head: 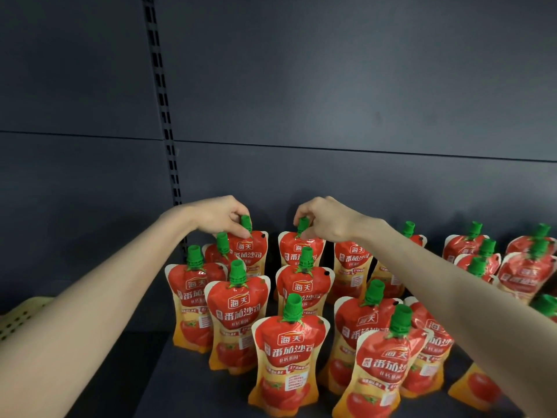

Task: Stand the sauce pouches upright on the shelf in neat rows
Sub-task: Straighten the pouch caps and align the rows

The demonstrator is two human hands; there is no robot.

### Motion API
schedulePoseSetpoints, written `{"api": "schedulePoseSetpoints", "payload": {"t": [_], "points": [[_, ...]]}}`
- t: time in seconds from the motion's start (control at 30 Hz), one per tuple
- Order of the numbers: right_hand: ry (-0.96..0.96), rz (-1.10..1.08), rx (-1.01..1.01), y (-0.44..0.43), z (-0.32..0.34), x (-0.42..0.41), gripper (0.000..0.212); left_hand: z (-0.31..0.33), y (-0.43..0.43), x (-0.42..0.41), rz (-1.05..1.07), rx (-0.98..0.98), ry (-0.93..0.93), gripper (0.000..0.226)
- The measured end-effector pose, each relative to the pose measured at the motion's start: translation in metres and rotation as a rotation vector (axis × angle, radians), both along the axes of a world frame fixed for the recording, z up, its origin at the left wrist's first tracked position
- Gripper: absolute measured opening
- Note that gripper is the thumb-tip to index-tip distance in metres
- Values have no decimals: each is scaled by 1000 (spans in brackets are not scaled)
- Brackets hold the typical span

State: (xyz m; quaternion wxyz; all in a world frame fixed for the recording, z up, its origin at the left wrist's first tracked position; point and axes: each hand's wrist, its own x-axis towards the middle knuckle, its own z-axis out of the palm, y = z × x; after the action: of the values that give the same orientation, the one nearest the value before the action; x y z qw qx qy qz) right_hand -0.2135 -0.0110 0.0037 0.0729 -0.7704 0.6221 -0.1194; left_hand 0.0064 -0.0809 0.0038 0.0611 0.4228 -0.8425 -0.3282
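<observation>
Reaching to the back of the shelf (129, 375), both hands are pinching green caps. The left hand (223, 217) is gripping the cap of a back-row pouch (251, 251) between thumb and curled fingers, and the right hand (325, 221) is holding the neighbouring pouch (297, 250) the same way. Both pouches are standing upright near the dark back wall (331, 86). More red sauce pouches (287, 354) are standing in front of them in loose rows, several overlapping, and a second group of pouches (479, 257) is standing further right. A low pouch (473, 387) at the lower right seems to be lying down, though the arm is hiding most of it. A slotted upright (164, 116) is running up the wall on the left, and a pale perforated panel (18, 318) is showing at the left edge.
</observation>
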Motion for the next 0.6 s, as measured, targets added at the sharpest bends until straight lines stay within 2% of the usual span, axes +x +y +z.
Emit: {"api": "schedulePoseSetpoints", "payload": {"t": [0.23, 0.33, 0.4, 0.47, 0.53, 0.6], "points": [[-68, -11, -21, 8, 3, 1, 42, 5, 4, 6, 26, -43, 3, 27], [-107, -21, -150, 18, 7, 5, 34, 5, 11, 15, 72, -175, 68, 30], [-180, -1, -225, 29, 11, 8, 25, 3, 20, 26, 119, -296, 181, 31], [-269, 49, -139, 44, 14, 14, 26, -1, 37, 45, 134, -310, 258, 46], [-286, 73, 56, 51, 15, 16, 33, -3, 45, 56, 89, -231, 237, 61], [-251, 72, 187, 54, 12, 17, 36, -6, 50, 59, 51, -168, 182, 56]]}}
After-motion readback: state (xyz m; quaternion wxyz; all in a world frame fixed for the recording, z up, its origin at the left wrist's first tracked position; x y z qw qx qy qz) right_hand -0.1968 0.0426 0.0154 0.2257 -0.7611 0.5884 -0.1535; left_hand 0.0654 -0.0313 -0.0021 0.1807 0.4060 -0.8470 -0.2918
